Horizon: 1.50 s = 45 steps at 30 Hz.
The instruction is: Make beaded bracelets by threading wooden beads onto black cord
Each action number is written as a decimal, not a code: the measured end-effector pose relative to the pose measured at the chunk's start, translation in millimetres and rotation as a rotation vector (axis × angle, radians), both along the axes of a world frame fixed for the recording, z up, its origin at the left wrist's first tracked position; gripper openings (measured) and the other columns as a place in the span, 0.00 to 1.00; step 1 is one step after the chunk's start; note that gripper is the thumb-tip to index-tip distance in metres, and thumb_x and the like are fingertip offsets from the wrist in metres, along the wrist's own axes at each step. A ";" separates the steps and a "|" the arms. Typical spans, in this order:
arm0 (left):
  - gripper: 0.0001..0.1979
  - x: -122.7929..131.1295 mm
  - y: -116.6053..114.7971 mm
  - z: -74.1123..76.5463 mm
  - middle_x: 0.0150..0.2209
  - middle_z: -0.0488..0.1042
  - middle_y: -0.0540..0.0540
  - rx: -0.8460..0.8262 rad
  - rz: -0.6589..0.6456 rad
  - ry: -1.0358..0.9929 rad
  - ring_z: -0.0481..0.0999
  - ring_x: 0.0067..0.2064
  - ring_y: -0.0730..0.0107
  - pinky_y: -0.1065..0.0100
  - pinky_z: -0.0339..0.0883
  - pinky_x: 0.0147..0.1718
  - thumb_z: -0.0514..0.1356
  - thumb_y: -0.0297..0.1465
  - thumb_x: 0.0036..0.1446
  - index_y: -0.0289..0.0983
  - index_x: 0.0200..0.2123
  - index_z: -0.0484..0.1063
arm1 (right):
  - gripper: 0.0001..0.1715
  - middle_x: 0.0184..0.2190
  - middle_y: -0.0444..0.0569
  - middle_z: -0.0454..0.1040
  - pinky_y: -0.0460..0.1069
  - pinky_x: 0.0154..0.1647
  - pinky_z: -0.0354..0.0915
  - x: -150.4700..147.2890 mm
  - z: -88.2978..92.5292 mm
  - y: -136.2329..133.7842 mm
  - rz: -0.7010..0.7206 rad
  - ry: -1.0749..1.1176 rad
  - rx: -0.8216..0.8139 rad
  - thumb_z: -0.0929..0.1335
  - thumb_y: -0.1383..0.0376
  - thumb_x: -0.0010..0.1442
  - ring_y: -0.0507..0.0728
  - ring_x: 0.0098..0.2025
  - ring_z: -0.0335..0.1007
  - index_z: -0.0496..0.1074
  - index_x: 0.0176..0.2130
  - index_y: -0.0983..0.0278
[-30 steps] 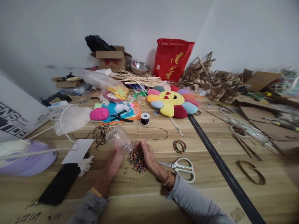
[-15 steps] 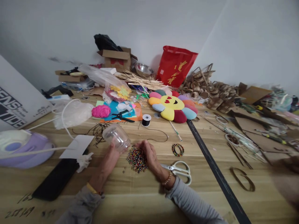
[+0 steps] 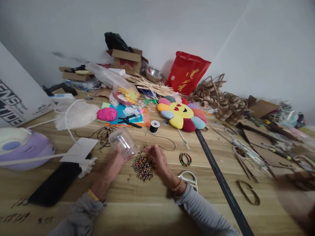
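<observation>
My left hand (image 3: 116, 161) is closed around a clear plastic jar (image 3: 123, 143), tipped on its side with its lower right end near the beads. No beads are visible in it. A pile of small multicoloured beads (image 3: 143, 166) lies on the table between my hands, with a couple of strays at its lower left. At the pile's right side my right hand (image 3: 159, 162) rests with bent fingers apart, its fingertips at the upper edge. White-handled scissors (image 3: 190, 178) lie beside my right wrist, blades hidden behind it. Farther right is a beaded bracelet (image 3: 185, 159).
A spool of black cord (image 3: 154, 127), pliers (image 3: 129, 121) and pink yarn (image 3: 106, 114) lie beyond the jar. A flower cushion (image 3: 182, 113) sits farther back. Left are a black phone-like slab (image 3: 52, 183) and a purple device (image 3: 29, 149). A black strip (image 3: 221, 180) crosses the table.
My right hand's fingers have lifted and spread slightly at the pile's upper edge. The jar stays tilted in my left hand. The view has shifted a little.
</observation>
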State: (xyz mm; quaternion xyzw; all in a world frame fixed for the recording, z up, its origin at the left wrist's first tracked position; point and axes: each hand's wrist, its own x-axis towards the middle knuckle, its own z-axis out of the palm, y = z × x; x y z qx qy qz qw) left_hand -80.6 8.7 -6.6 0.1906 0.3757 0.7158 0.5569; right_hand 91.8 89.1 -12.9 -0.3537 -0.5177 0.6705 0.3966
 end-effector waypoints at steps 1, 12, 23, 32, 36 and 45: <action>0.37 -0.2 -0.2 0.3 0.48 0.75 0.42 0.001 -0.004 -0.003 0.76 0.42 0.56 0.60 0.67 0.41 0.65 0.50 0.45 0.42 0.57 0.64 | 0.32 0.36 0.55 0.78 0.54 0.49 0.66 2.0 2.4 2.3 0.018 -0.008 0.028 0.58 0.42 0.60 0.59 0.42 0.74 0.72 0.35 0.65; 0.40 -8.3 1.7 -8.9 0.44 0.76 0.43 -0.010 0.029 -0.005 0.77 0.37 0.60 0.64 0.68 0.36 0.64 0.52 0.45 0.43 0.59 0.61 | 0.22 0.49 0.57 0.72 0.56 0.55 0.62 -8.0 20.2 50.7 0.272 -0.630 0.855 0.57 0.59 0.66 0.59 0.51 0.68 0.70 0.50 0.67; 0.38 -9.5 1.5 -5.8 0.44 0.76 0.42 -0.009 0.020 -0.002 0.76 0.37 0.60 0.63 0.68 0.36 0.64 0.51 0.47 0.42 0.59 0.61 | 0.35 0.62 0.66 0.55 0.62 0.64 0.49 -16.2 9.8 7.0 0.442 -0.948 0.971 0.60 0.52 0.65 0.67 0.66 0.46 0.57 0.61 0.73; 0.38 -11.8 2.0 -10.9 0.43 0.77 0.43 -0.034 -0.006 0.000 0.77 0.37 0.61 0.64 0.67 0.37 0.63 0.53 0.45 0.43 0.57 0.63 | 0.38 0.62 0.68 0.54 0.61 0.64 0.51 -1.6 33.0 -24.6 0.578 -1.111 1.093 0.58 0.51 0.66 0.68 0.65 0.49 0.55 0.62 0.78; 0.34 -12.9 -0.2 -6.9 0.44 0.77 0.42 -0.039 -0.063 -0.023 0.77 0.41 0.58 0.61 0.66 0.41 0.61 0.53 0.47 0.40 0.53 0.67 | 0.37 0.62 0.67 0.56 0.61 0.63 0.52 2.8 35.3 -30.4 0.568 -1.116 1.120 0.58 0.50 0.66 0.67 0.64 0.51 0.57 0.61 0.76; 0.29 -13.0 0.7 -8.3 0.40 0.80 0.41 -0.012 -0.136 -0.066 0.78 0.40 0.57 0.60 0.67 0.41 0.58 0.54 0.50 0.36 0.45 0.73 | 0.36 0.63 0.65 0.54 0.64 0.63 0.52 6.3 38.1 -33.9 0.512 -1.059 1.079 0.60 0.52 0.65 0.65 0.65 0.49 0.52 0.63 0.71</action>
